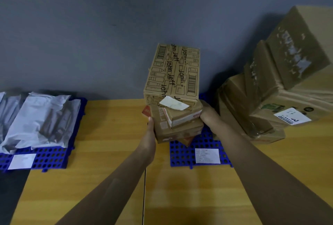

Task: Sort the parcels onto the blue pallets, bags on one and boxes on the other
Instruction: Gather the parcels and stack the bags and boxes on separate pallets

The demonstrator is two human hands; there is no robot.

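free: tabletop (pixel 115 131) between bag pallet (pixel 50 160), box pallet (pixel 182 154) | blocked: box stack (pixel 173 73), box pile (pixel 281 84) right, wall (pixel 90 26)

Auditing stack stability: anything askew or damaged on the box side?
Yes. The large cardboard boxes at right sit tilted, with torn label residue. In the held stack, the printed top box overhangs those below, and a white label sits crooked.

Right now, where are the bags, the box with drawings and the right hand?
bags (pixel 43 116): head view, front bag's middle.
box with drawings (pixel 174 69): head view, top face.
right hand (pixel 210 115): head view, hand's back.
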